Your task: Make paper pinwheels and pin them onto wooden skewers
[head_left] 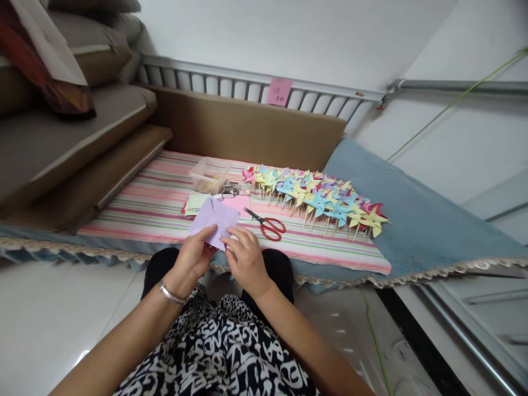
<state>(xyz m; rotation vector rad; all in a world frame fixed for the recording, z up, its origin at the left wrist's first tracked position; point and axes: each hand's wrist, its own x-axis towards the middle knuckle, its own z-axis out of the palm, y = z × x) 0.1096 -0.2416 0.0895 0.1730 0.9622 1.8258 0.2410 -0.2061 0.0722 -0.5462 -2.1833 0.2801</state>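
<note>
Above my lap is a square of purple paper [216,214] with slits cut in from its corners. My left hand [196,253] pinches its lower left edge, thumb on top. The fingers of my right hand [244,254] are closed on its lower right corner. Just beyond lie scissors [268,224] with red handles, blades slightly apart, on a striped cloth. Behind the purple sheet are a stack of coloured paper [193,205] and a pink sheet [238,204]. Rows of finished paper pinwheels [317,201] on wooden sticks stand to the right.
A clear plastic box [209,175] with thin sticks stands at the back, small containers [235,190] beside it. The striped cloth [140,206] lies over a blue cover [412,220]. A brown board [247,124] leans before a radiator bearing a pink note [279,92]. Large cushions [74,126] are piled left.
</note>
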